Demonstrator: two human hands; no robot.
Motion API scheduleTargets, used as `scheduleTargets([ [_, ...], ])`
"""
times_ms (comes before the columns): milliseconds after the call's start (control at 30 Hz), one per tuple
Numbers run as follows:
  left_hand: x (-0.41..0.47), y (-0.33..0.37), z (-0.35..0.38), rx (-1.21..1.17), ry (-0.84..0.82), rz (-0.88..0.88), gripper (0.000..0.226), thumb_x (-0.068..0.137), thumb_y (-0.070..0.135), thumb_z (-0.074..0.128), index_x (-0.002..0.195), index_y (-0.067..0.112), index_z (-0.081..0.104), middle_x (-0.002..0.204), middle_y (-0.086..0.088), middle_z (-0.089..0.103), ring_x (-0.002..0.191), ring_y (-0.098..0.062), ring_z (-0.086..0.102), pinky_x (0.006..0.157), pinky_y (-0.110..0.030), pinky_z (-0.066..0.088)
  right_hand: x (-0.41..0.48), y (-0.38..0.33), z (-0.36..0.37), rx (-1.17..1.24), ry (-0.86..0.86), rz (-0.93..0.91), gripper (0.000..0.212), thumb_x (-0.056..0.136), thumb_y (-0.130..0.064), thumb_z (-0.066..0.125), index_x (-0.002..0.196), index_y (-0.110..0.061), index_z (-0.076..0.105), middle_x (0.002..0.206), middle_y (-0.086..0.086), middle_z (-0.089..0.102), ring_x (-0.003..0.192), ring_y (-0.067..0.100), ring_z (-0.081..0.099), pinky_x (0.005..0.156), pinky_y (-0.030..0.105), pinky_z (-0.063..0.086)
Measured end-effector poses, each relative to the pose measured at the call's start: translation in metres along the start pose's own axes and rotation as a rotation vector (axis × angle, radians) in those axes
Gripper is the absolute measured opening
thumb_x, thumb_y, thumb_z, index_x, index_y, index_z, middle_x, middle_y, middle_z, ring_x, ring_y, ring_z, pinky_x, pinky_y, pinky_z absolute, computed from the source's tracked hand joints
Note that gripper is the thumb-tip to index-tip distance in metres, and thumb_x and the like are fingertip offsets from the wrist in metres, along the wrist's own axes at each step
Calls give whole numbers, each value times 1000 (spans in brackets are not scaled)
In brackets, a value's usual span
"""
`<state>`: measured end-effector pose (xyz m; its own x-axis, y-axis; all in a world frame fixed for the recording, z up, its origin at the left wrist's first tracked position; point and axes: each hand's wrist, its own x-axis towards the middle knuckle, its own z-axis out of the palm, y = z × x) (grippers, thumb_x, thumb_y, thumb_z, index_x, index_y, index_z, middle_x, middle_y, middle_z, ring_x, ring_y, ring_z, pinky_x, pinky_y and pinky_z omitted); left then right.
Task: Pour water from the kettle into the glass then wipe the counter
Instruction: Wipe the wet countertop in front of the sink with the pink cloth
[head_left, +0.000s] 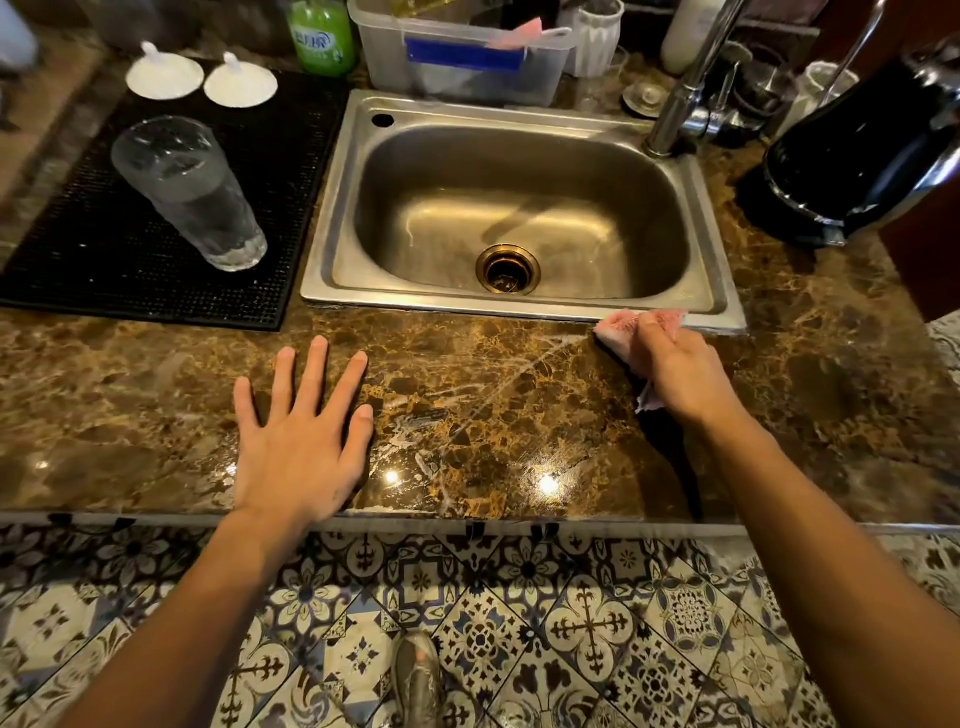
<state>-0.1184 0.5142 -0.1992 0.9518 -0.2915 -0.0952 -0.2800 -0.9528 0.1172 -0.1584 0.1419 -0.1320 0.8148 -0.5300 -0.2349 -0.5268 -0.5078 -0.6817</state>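
Observation:
A tall clear glass (189, 192) with water in it stands on a black rubber mat (93, 249) at the left. The black kettle (862, 150) sits on its base at the far right of the brown marble counter (493, 410). My right hand (675, 369) is closed on a pink cloth (621, 325), pressed to the counter at the sink's front right corner. Wet streaks run across the marble to the left of the cloth. My left hand (301, 431) lies flat on the counter, fingers spread, holding nothing.
A steel sink (519, 213) fills the middle, its tap (691, 83) at the back right. Behind it stand a clear plastic tub (462, 57), a green bottle (322, 34) and two white lids (202, 78). Patterned floor tiles lie below the counter edge.

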Motion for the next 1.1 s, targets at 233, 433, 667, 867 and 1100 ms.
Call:
scheduleTargets([
  [233,-1,2,-1,-6,-5,-4,62,102,58,7,162,45,2,174,1,-2,160,-27,-4,123,-65,1,-2,-20,23,56,-121,-31,49,105,-58,36,101,-24,71,102,9,67,94,29,65,90,49,54],
  [433,-1,2,-2,-12,-12,-16,62,101,59,5,162,46,-1,174,2,-5,160,-25,-8,124,-64,-1,-24,-43,51,33,-253,-135,42,109,-50,35,81,-29,60,89,-7,62,83,12,61,80,34,49],
  [667,0,2,-2,-8,-14,-23,63,100,60,3,161,47,-3,174,3,-7,160,-24,-10,125,-63,-2,-90,-58,84,127,-607,-120,52,111,-41,34,94,-4,65,75,8,63,60,17,57,58,24,51],
  [867,0,0,0,-20,-1,-16,62,101,60,6,162,46,2,174,3,-3,160,-25,-7,124,-64,-1,-90,-50,56,1038,-544,391,30,107,-29,47,119,-4,58,107,14,65,101,31,69,95,51,58],
  [1100,1,1,1,-39,21,-9,61,102,58,9,162,46,2,174,3,-2,160,-27,-6,124,-64,-3,-47,-21,7,1118,-217,108,43,102,-39,50,125,-8,70,128,17,72,122,32,67,104,58,51],
])
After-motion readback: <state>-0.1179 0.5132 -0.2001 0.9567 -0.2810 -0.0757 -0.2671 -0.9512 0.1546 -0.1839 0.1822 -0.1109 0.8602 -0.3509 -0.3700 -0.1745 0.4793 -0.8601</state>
